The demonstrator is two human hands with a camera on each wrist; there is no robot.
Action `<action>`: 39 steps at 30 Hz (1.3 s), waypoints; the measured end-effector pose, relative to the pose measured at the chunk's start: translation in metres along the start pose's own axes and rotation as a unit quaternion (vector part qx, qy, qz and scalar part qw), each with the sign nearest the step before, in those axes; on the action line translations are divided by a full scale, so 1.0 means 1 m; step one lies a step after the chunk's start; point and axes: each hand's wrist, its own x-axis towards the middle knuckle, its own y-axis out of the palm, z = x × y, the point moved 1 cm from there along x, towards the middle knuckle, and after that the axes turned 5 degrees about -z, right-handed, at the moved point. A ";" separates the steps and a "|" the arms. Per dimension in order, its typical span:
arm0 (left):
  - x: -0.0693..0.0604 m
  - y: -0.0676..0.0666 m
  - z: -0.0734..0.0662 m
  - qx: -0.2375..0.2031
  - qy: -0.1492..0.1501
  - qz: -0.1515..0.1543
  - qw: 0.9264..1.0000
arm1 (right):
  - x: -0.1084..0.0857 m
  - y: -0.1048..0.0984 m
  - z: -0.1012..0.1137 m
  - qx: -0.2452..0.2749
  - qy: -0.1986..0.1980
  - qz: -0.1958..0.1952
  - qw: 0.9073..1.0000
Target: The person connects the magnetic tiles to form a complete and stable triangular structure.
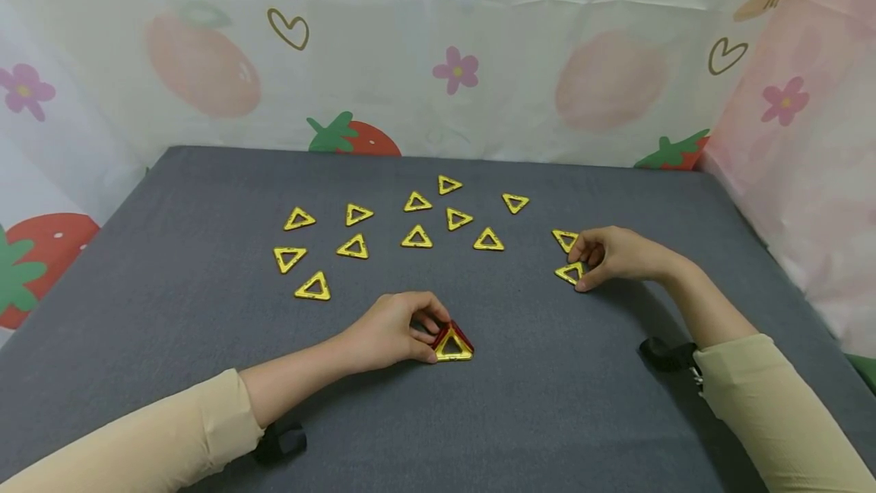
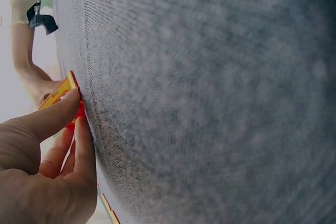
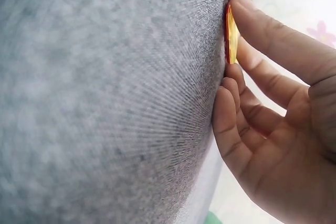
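Observation:
The left hand (image 1: 391, 332) pinches the left side of a small standing piece made of yellow and red triangles (image 1: 455, 348), at the table's front middle; in the left wrist view the thumb lies over its yellow frame (image 2: 70, 81). To the right, the right hand (image 1: 619, 256) grips a yellow triangle (image 1: 568, 273) lying on the cloth, thumb at its near edge. In the right wrist view this triangle (image 3: 231, 35) shows edge-on between thumb and fingers, its underside red. Just behind it lies another yellow triangle (image 1: 563, 239), partly covered by the fingers.
Several yellow triangles lie flat across the back middle and left of the grey cloth (image 1: 205, 310), among them one at the left front (image 1: 314, 287) and one toward the right (image 1: 515, 202). Printed curtains (image 1: 520, 44) stand behind the table and at its sides.

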 end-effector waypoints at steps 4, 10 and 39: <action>0.000 0.000 0.000 0.003 0.003 0.000 1.000 | 0.001 0.000 0.001 0.002 0.002 0.001 1.000; 0.000 -0.001 -0.001 0.003 0.004 0.000 1.000 | 0.001 0.000 0.003 0.020 0.003 -0.004 1.000; -0.001 0.000 0.000 0.000 0.004 -0.001 1.000 | 0.002 0.005 0.013 0.101 -0.028 -0.028 0.994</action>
